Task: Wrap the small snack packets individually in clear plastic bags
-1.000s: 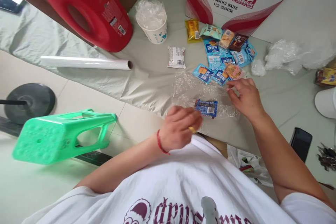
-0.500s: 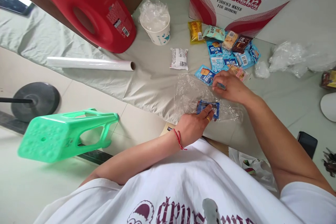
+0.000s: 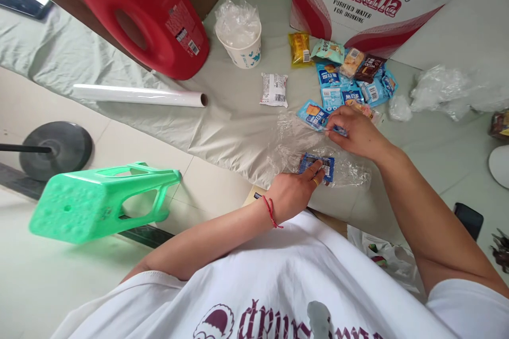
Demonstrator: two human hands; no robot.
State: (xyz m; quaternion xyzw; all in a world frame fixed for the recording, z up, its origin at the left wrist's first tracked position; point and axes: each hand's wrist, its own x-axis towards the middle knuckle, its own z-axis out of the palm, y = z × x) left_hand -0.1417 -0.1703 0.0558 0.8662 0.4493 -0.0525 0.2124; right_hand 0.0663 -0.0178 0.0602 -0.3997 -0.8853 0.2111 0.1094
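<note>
My left hand (image 3: 296, 190), with a ring and a red cord at the wrist, lies with its fingers stretched out on a dark blue snack packet (image 3: 328, 164). That packet rests on a crumpled sheet of clear plastic film (image 3: 284, 140) near the table's front edge. Just beyond it, my right hand (image 3: 353, 130) is closed in a pinch at the film's far side, against a light blue snack packet (image 3: 312, 114). What its fingertips grip is hidden. Part of a blue wrapper shows beneath the fingers. Behind that hand lies a pile of snack packets (image 3: 342, 95), mostly light blue.
A white packet (image 3: 274, 90), a paper cup (image 3: 240, 53) stuffed with clear plastic and a white roll (image 3: 143, 95) lie to the left. Behind stand a red jug (image 3: 170, 26) and a Wahaha carton (image 3: 358, 0). Crumpled plastic (image 3: 441, 90) is at right; a green stool (image 3: 75, 204) is on the floor.
The view has shifted slightly. My right hand has moved a little toward me and to the right, still pinched. My left hand stays on the dark blue packet.
</note>
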